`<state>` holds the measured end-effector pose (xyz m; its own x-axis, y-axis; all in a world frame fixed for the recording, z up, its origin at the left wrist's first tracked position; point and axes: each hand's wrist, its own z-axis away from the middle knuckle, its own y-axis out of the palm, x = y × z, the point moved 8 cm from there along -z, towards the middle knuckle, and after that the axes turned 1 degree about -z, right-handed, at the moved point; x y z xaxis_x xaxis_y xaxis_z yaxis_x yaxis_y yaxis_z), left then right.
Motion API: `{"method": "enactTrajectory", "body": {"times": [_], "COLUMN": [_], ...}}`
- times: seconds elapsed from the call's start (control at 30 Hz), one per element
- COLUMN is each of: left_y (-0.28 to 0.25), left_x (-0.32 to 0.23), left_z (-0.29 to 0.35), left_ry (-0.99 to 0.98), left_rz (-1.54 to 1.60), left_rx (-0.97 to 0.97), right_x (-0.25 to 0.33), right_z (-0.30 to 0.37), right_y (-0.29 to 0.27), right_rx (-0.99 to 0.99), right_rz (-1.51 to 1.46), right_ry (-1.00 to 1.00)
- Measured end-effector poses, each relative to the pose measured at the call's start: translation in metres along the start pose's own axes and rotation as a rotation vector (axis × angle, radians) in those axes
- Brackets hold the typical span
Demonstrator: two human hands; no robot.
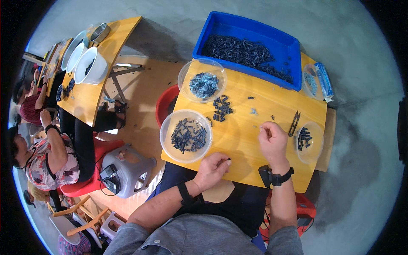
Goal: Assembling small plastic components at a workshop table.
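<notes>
My left hand (211, 171) is closed in a pinch near the front edge of the yellow table, with the end of a small black part (229, 159) showing at its fingertips. Over the table to the right, my right hand (273, 142) has its thumb and fingers pressed together; whatever is between them is too small to make out. A clear round tub (163, 142) of black parts stands beyond my left hand. Loose black parts (222, 109) form a pile behind it. Small pale blue pieces (253, 111) lie mid-table. Black thread snips (294, 123) rest right of my right hand.
A blue bin (250, 23) of black parts stands at the back. Nearby are tubs of blue pieces (204, 85), (311, 83) and a blue packet (324, 80). A small tub (314, 155) stands right. Left are a red bucket (163, 104), a grey stool (127, 165) and people at other tables.
</notes>
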<state>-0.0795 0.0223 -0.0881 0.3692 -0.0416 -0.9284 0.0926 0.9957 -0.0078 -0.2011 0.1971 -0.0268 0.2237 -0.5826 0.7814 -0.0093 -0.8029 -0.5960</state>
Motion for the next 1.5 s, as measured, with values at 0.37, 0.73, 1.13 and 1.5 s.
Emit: {"method": "enactTrajectory", "body": {"times": [0.37,0.73,1.13,1.5], "left_y": [-0.001,0.008,0.010,0.005], "left_x": [-0.002,-0.076,-0.094,-0.100], "left_z": [0.002,0.035,0.057,0.060], "left_ry": [-0.050,0.144,0.125,0.116], "left_rz": [0.017,0.229,0.249,0.167], "left_rx": [-0.014,0.081,0.152,0.174], "right_x": [-0.009,0.050,0.099,0.119], "right_z": [0.044,0.075,0.091,0.086], "right_y": [0.019,0.008,-0.007,-0.012], "right_rx": [0.032,0.089,0.228,0.264], "right_rz": [-0.747,-1.008,-0.766,-0.612], "right_ry": [0.562,0.541,0.355,0.194]}}
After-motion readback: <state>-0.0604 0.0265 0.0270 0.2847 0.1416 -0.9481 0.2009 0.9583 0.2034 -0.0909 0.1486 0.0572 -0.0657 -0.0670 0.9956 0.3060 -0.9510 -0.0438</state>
